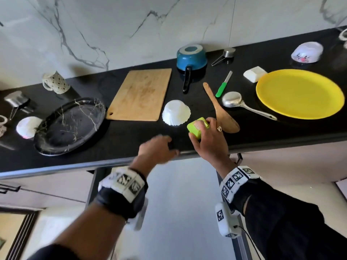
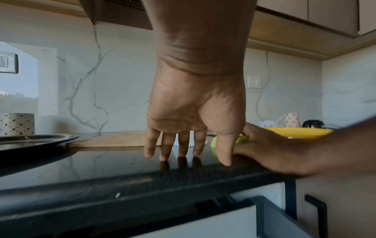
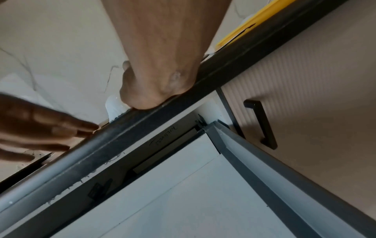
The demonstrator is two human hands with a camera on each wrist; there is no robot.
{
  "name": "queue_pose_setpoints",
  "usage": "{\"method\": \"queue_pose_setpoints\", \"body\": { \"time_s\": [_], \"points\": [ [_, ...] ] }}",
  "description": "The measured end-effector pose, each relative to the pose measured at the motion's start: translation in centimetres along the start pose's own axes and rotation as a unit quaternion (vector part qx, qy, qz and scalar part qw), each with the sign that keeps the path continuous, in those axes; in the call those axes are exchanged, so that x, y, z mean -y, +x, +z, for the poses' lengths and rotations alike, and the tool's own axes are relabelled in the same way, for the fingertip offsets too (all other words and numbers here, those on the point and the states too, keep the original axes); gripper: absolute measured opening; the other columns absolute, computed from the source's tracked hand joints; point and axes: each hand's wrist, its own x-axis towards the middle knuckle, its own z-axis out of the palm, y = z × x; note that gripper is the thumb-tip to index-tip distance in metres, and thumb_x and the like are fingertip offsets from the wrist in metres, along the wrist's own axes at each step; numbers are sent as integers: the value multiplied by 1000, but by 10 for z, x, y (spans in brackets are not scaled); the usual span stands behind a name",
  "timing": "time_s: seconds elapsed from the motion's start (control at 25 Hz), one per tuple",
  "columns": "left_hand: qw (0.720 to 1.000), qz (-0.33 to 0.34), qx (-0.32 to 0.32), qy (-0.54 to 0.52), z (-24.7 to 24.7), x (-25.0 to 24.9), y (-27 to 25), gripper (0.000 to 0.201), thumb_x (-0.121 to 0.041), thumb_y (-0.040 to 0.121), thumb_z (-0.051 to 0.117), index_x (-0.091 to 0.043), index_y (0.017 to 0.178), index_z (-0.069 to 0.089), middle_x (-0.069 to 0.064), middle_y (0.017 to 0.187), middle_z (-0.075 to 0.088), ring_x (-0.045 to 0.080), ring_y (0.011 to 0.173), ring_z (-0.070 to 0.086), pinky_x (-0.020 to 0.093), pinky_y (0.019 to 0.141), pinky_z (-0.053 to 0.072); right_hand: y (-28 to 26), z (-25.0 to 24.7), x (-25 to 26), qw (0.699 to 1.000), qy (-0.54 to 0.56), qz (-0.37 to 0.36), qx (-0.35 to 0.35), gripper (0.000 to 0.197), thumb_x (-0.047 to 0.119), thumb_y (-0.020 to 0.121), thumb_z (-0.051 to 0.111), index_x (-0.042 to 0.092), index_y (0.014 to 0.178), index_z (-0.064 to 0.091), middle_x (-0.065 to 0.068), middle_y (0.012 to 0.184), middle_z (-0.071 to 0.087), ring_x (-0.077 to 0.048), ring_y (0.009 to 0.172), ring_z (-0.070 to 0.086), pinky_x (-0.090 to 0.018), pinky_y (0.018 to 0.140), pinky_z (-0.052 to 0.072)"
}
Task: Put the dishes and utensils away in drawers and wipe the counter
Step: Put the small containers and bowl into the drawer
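Hardly begun, I judge: the drawer (image 1: 180, 194) stands open below, the right hand (image 1: 208, 139) grips a green cup (image 1: 197, 126) at the bench (image 1: 131, 147) near edge, the left hand (image 1: 157, 149) hovers with fingers spread, and plate (image 1: 300, 93), pan (image 1: 191, 57) and ladle (image 1: 232, 100) wait unwiped

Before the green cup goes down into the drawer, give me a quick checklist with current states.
1. Right hand grips the green cup: ok.
2. Left hand free, fingers straight: ok.
3. Drawer below the counter pulled open: ok.
4. Cup lifted off the counter: cannot tell.
5. White bowl apart from the cup: ok.
6. Counter emptied for wiping: not ok.
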Motion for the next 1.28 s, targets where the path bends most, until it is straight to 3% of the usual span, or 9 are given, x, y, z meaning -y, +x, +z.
{"method": "queue_pose_setpoints", "body": {
  "time_s": [0.08,0.16,0.28,0.4,0.52,0.64,0.8,1.12,1.28],
  "points": [
    [997,-14,-70,-28,-26,-5,20,59,-48,91,59,-24,143,42,3,143,46,26,126,51,43,97,44,3,1,2,1000,-17,8,16,42,42,90,56,24,127,45,-15,131,43,-34,109,54,-42,80,55],
    [994,8,-105,-25,-44,-11,45,71,-39,93,59,-25,153,23,1,158,27,28,136,42,45,102,42,4,3,-1,999,-26,0,27,49,44,92,51,27,137,42,-15,139,41,-34,121,49,-41,87,53],
    [997,30,-73,9,-51,-23,75,83,-35,94,60,-25,157,7,-2,165,0,31,144,29,48,105,38,4,4,-5,999,-27,-12,25,54,46,93,46,27,143,40,-13,140,44,-31,127,44,-41,97,48],
    [998,24,-56,-2,-39,-23,97,89,-40,92,62,-22,157,4,1,164,-3,37,144,24,52,106,36,4,5,-4,999,-29,-9,21,53,45,93,47,25,142,43,-13,137,46,-30,126,45,-40,97,47],
    [996,24,-77,-37,-28,-21,110,94,-45,89,64,-20,157,4,8,163,6,42,142,25,53,107,35,3,7,-4,999,-34,-8,19,52,45,94,47,23,142,43,-14,137,46,-31,126,46,-40,96,48],
    [990,5,-115,-78,-21,-22,116,98,-52,78,74,-14,150,21,16,148,26,42,132,37,50,101,41,2,8,-3,999,-40,-9,12,51,43,96,46,24,143,42,-14,138,45,-31,123,48,-37,92,48],
    [979,-3,-113,-172,-9,-23,115,99,-51,70,81,-9,142,26,19,138,38,41,126,46,46,98,43,2,7,-2,998,-59,-15,5,50,40,97,45,24,144,41,-16,139,44,-31,122,47,-37,91,47],
    [969,-13,-186,-163,10,1,68,93,-60,64,80,-18,134,38,8,128,44,32,117,47,44,86,47,2,4,1,999,-25,6,31,52,44,99,43,28,148,35,-14,147,35,-31,131,41,-40,89,50],
    [953,29,-236,-189,17,-6,59,93,-50,62,85,-20,137,39,7,131,41,34,118,43,43,83,47,-3,3,-2,999,11,2,31,52,44,100,44,28,148,34,-14,148,32,-29,129,44,-40,80,55]
  ]
}}
